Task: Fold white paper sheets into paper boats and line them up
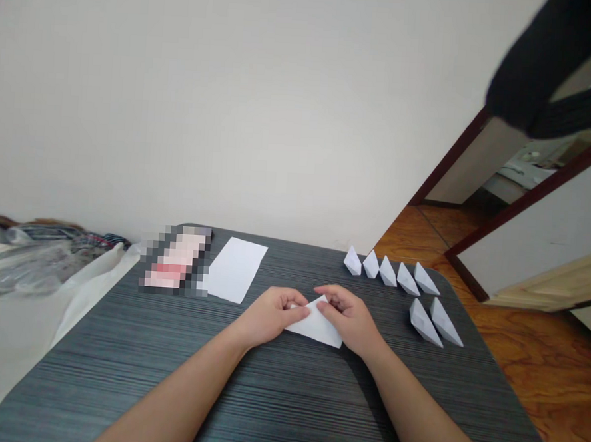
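Observation:
Both hands pinch a partly folded sheet of white paper point(317, 328) above the middle of the dark table. My left hand point(272, 313) is closed on its left side, with the thumb lying along the upper edge. On the other side my right hand point(350, 318) is closed too, its thumb pressing near a raised corner. The fingers behind the paper are partly hidden. To the left of my hands lies a flat white sheet point(236, 269). Several folded white paper boats point(388, 272) stand in a row at the back right, and two more paper boats point(425, 322) sit nearer my right hand.
The dark wood-grain table point(274, 400) stands against a pale wall point(222, 110). A pixelated flat object point(178, 257) lies at its back left. Clear plastic and cloth point(37, 258) are piled beyond the left edge. A black strap point(544, 76) hangs at the upper right, before a doorway.

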A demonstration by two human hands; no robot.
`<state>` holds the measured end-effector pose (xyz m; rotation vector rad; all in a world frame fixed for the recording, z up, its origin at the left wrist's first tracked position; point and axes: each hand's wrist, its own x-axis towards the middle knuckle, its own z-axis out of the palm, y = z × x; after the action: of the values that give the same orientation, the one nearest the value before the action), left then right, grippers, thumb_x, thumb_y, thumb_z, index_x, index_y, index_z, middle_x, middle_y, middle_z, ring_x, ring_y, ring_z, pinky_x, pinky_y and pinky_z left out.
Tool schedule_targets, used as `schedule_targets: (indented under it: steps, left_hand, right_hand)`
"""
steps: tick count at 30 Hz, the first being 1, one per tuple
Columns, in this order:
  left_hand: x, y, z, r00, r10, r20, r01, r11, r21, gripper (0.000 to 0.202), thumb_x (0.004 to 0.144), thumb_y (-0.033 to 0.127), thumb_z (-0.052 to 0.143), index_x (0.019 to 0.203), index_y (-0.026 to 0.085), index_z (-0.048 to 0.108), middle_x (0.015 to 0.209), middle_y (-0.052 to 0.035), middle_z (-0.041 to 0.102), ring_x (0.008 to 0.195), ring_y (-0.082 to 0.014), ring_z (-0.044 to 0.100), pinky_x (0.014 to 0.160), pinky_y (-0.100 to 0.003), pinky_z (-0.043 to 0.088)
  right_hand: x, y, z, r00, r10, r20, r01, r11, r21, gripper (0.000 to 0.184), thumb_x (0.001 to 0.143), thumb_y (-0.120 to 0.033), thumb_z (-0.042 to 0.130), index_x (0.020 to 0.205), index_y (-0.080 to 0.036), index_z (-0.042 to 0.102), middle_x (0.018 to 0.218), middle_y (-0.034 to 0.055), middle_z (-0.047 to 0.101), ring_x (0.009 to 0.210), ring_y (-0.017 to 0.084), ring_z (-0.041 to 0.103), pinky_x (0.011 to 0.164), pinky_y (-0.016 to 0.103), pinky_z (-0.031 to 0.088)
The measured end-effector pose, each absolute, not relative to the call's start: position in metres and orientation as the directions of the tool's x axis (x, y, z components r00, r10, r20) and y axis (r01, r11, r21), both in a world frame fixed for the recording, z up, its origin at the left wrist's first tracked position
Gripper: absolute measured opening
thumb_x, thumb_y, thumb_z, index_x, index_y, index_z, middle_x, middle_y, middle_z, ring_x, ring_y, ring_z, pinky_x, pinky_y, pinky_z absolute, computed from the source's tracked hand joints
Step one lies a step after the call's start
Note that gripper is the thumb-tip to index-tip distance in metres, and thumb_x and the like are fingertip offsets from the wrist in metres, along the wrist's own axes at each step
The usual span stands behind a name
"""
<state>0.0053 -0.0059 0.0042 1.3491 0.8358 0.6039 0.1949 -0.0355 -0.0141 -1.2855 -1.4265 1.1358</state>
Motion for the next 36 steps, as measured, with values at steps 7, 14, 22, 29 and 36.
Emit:
schedule_targets:
  steps: [7,14,22,29,36]
  left_hand:
    - [0.005,0.001,-0.004,0.429,0.897,-0.107,0.052,0.094,0.994,0.023,0.078,0.036,0.057,0.083,0.014,0.062,0.072,-0.0027,0.063,0.060,-0.0119,0.054,0.054,-0.021,0.038]
    - [0.005,-0.002,0.001,0.558,0.819,-0.133,0.048,0.128,0.991,0.025,0.077,0.033,0.059,0.092,0.014,0.061,0.076,-0.0051,0.065,0.064,-0.0145,0.058,0.057,-0.024,0.044]
    - [0.004,0.002,-0.004,0.467,0.877,-0.115,0.056,0.101,0.993,0.025,0.080,0.034,0.055,0.094,0.014,0.062,0.072,-0.0032,0.063,0.055,-0.0118,0.056,0.052,-0.022,0.041]
    - [0.005,0.003,-0.003,0.444,0.885,-0.140,0.001,0.156,0.988,0.023,0.077,0.034,0.059,0.087,0.013,0.061,0.065,-0.0005,0.059,0.051,-0.0094,0.051,0.049,-0.021,0.040]
    - [0.003,0.002,0.000,0.503,0.855,-0.128,0.023,0.135,0.991,0.024,0.081,0.034,0.055,0.091,0.013,0.061,0.067,-0.0010,0.060,0.052,-0.0094,0.052,0.048,-0.020,0.039]
  right_hand:
    - [0.199,-0.034,-0.015,-0.054,0.998,-0.038,0.206,-0.026,-0.978,0.024,0.081,-0.036,0.055,0.097,-0.019,0.060,0.066,-0.0004,0.059,0.051,0.012,0.053,0.046,0.022,0.041]
    - [0.196,-0.034,-0.017,-0.126,0.991,-0.049,0.232,-0.019,-0.973,0.022,0.080,-0.035,0.056,0.094,-0.019,0.062,0.067,0.0003,0.061,0.053,0.013,0.056,0.048,0.024,0.045]
    - [0.200,-0.040,-0.011,-0.179,0.978,0.110,0.112,0.132,-0.985,0.025,0.087,-0.029,0.046,0.111,-0.021,0.050,0.077,0.0018,0.060,0.060,0.013,0.056,0.055,0.024,0.044]
    - [0.202,-0.040,-0.015,-0.300,0.932,0.203,0.305,0.295,-0.906,0.035,0.079,-0.018,0.058,0.113,-0.025,0.053,0.117,0.0069,0.051,0.079,0.015,0.058,0.063,0.026,0.047]
    - [0.209,-0.034,-0.009,-0.338,0.885,0.322,0.427,0.449,-0.785,0.022,0.080,-0.021,0.061,0.101,-0.025,0.066,0.102,0.0056,0.059,0.086,0.018,0.057,0.074,0.030,0.046]
